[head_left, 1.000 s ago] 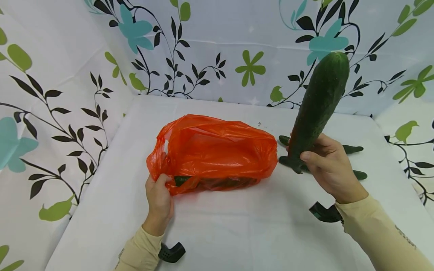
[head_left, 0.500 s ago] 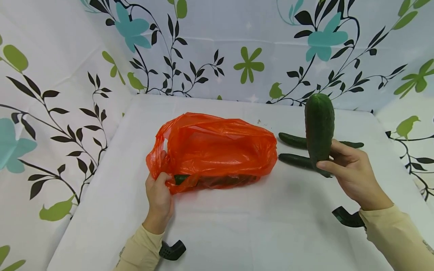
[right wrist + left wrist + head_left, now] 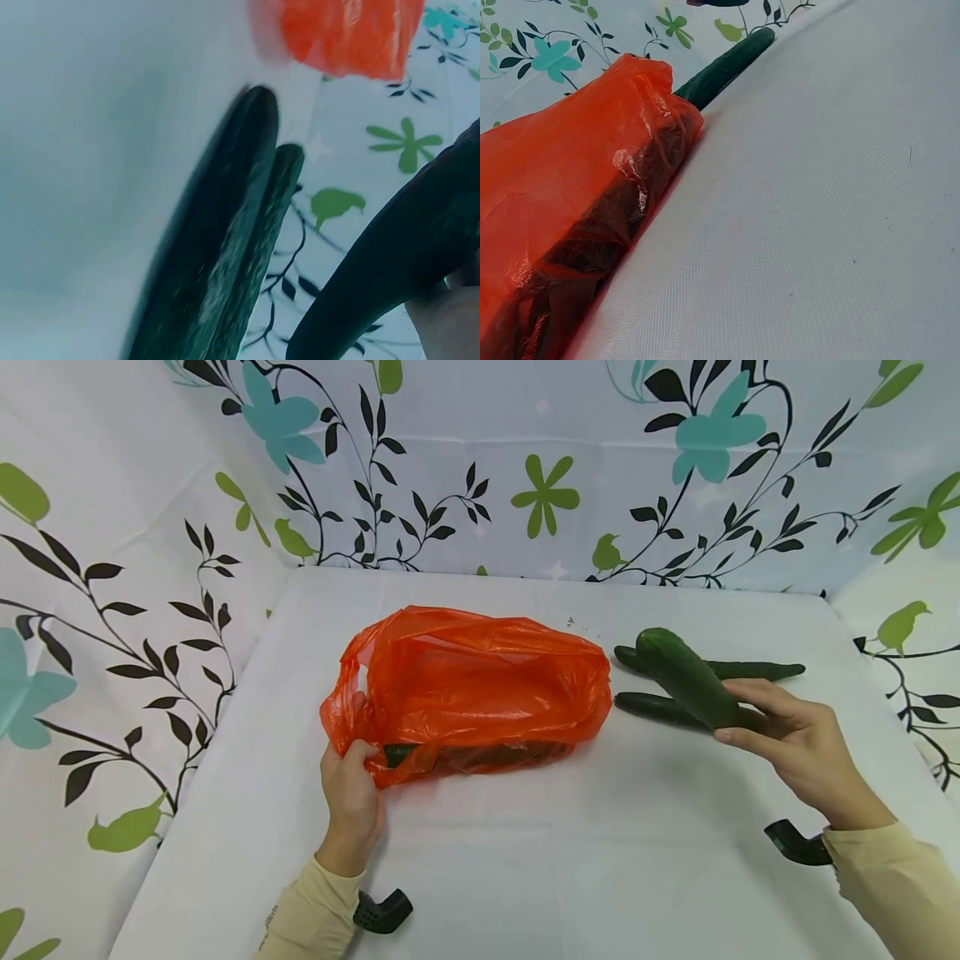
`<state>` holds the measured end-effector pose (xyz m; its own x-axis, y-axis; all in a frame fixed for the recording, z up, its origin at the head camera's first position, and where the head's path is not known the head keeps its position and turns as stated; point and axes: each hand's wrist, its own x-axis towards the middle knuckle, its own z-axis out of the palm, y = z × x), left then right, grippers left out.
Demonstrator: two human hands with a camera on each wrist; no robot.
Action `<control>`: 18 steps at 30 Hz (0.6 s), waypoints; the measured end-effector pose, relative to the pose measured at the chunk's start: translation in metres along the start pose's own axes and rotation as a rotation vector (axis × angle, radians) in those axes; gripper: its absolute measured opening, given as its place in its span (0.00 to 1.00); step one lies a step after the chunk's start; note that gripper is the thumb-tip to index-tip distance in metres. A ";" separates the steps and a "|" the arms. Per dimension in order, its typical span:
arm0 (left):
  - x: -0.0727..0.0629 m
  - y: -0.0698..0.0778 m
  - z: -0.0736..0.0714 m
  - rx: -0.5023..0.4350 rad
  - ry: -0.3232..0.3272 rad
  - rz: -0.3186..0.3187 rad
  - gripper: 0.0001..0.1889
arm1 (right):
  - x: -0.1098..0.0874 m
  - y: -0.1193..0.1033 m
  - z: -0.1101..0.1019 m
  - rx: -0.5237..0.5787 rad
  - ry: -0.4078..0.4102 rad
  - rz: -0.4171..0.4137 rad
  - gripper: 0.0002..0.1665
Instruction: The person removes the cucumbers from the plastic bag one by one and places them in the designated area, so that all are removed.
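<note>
My left hand (image 3: 351,806) grips the left edge of an orange-red plastic bag (image 3: 480,672). The bag lies on its side with its mouth held up, and a dark green cucumber (image 3: 397,754) shows at its near left corner. Through the film of the bag (image 3: 570,180), long dark shapes are visible in the left wrist view. My right hand (image 3: 810,747) holds another cucumber (image 3: 682,672) by its near end, fingers on one side and thumb on the other. It slants up and left, over two cucumbers lying side by side, a back one (image 3: 765,671) and a front one (image 3: 652,707).
White cloth covers the table (image 3: 480,877). Behind and to the left hangs a patterned curtain (image 3: 442,435) with leaves, birds and flowers. Black wrist devices sit under both sleeves, one at the left wrist (image 3: 382,912) and one at the right (image 3: 798,843).
My right hand has moved right, and the cucumber in it has come down from nearly upright to a leftward slant over the two on the table. The left hand and bag stay about the same.
</note>
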<state>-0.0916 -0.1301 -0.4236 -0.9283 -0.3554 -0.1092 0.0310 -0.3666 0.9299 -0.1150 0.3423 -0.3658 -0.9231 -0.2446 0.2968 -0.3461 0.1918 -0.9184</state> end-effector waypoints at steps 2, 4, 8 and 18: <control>0.000 0.000 0.001 -0.005 -0.001 0.000 0.31 | -0.002 0.002 -0.003 -0.095 0.004 -0.003 0.35; -0.001 0.001 0.001 -0.011 -0.003 0.000 0.31 | -0.005 0.004 -0.005 -0.204 0.005 -0.005 0.35; -0.002 0.003 0.001 -0.011 -0.007 0.000 0.32 | -0.011 0.010 -0.011 -0.378 0.002 0.018 0.35; -0.002 0.004 0.003 -0.015 0.007 0.011 0.33 | -0.027 0.034 -0.028 -0.605 -0.038 -0.054 0.37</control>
<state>-0.0909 -0.1278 -0.4188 -0.9254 -0.3652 -0.1014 0.0468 -0.3755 0.9256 -0.1062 0.3819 -0.3977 -0.8990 -0.3002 0.3188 -0.4360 0.6818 -0.5874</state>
